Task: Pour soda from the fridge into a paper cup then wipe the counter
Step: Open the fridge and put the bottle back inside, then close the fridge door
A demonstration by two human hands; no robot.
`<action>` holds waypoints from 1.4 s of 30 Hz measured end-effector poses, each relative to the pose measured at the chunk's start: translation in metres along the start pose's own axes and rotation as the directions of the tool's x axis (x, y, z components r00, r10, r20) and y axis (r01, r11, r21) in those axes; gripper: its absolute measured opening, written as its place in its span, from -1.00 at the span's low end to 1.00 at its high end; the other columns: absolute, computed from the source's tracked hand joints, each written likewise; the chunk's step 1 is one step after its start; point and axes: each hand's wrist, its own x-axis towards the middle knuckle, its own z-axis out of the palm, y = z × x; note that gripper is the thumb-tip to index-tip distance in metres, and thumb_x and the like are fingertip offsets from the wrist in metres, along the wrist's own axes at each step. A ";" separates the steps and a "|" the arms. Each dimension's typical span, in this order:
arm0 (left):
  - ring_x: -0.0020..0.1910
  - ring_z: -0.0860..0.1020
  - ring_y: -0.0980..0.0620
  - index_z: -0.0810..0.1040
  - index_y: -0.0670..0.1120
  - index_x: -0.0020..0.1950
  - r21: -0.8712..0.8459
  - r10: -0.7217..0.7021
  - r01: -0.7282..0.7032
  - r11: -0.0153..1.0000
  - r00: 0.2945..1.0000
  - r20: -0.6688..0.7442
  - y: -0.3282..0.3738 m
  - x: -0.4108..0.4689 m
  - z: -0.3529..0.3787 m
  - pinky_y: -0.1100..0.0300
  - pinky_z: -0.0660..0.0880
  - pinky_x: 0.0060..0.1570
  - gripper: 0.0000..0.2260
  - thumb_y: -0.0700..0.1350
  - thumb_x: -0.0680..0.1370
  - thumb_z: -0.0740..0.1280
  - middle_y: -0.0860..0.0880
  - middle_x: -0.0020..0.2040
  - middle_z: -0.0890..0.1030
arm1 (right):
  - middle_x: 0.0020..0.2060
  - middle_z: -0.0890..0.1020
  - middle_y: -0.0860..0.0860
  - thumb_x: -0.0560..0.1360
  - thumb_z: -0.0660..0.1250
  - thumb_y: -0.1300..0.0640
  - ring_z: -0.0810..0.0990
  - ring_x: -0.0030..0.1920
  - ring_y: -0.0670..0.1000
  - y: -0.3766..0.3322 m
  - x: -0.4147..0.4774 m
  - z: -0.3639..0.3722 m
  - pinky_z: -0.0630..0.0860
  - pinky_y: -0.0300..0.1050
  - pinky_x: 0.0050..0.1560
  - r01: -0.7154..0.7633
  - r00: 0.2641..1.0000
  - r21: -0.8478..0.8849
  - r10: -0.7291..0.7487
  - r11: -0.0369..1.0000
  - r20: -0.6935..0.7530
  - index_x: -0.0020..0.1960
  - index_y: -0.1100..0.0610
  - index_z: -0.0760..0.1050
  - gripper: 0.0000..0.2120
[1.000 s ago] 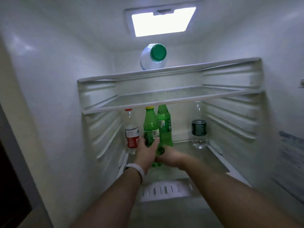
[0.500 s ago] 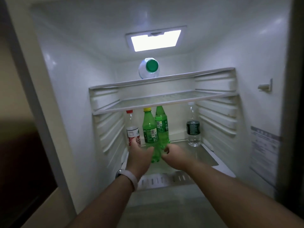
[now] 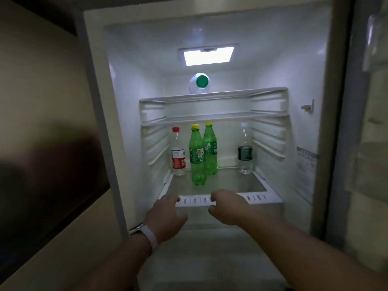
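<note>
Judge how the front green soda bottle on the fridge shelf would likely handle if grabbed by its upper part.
The front green bottle looks full nearly to its yellow cap, so probably heavy for its size. Tall and narrow on a small base, it could tip against the rear green bottle if pushed high. Its smooth plastic may be slippery if chilled; both hands are empty.

1. Labels on the red-capped bottle [image 3: 178, 153], two green soda bottles [image 3: 197, 156], and far-right clear bottle [image 3: 244, 151]: print too blurred to read.
2. Sticker [image 3: 305, 164] on right fridge wall: unreadable.
</note>
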 end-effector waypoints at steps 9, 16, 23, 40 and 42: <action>0.33 0.43 -0.02 0.41 -0.02 0.42 -0.101 0.006 -0.005 0.995 1.000 0.013 -0.015 -0.088 -0.004 0.10 0.40 0.29 -0.48 0.12 0.50 0.33 -0.02 0.36 0.46 | 0.22 0.52 0.04 0.55 0.23 -0.07 0.53 0.16 0.07 -0.021 -0.088 -0.004 0.50 0.01 0.15 0.035 0.999 -0.076 -0.033 0.996 0.026 0.31 0.08 0.46 -0.61; 0.35 0.41 0.00 0.42 -0.04 0.41 -0.155 0.050 -0.045 0.987 0.998 0.031 -0.024 -0.179 -0.013 0.20 0.32 0.29 -0.49 0.13 0.51 0.30 -0.03 0.37 0.46 | 0.25 0.50 0.04 0.55 0.21 -0.10 0.50 0.21 0.10 -0.046 -0.178 0.007 0.46 -0.03 0.15 -0.010 0.998 -0.116 0.018 0.993 0.067 0.34 0.04 0.43 -0.59; 0.31 0.46 -0.04 0.48 -0.02 0.36 -0.208 0.041 -0.019 0.978 0.994 0.105 -0.041 -0.266 -0.025 0.16 0.41 0.26 -0.48 0.12 0.43 0.30 -0.03 0.36 0.48 | 0.16 0.51 0.09 0.54 0.21 -0.09 0.52 0.16 0.15 -0.074 -0.288 0.020 0.49 0.00 0.10 -0.052 0.993 -0.157 0.069 0.986 0.101 0.25 0.07 0.48 -0.63; 0.23 0.51 -0.06 0.56 -0.06 0.28 -0.288 0.423 -0.380 0.879 0.900 0.102 0.042 -0.430 0.028 0.17 0.37 0.23 -0.58 0.12 0.50 0.35 -0.04 0.24 0.57 | 0.10 0.51 -0.08 0.57 0.22 -0.06 0.50 0.15 0.00 -0.048 -0.548 -0.018 0.35 -0.20 -0.05 -0.351 0.936 -0.012 0.350 0.936 -0.043 0.26 0.03 0.49 -0.69; 0.14 0.56 -0.07 0.60 -0.07 0.21 -0.269 0.506 -0.471 0.840 0.859 0.075 0.060 -0.444 0.031 0.14 0.43 0.17 -0.52 0.19 0.44 0.23 -0.03 0.15 0.61 | 0.17 0.52 -0.02 0.58 0.22 -0.05 0.50 0.18 0.01 -0.039 -0.578 -0.027 0.44 -0.11 0.12 -0.396 0.916 0.008 0.395 0.918 -0.068 0.29 0.05 0.49 -0.66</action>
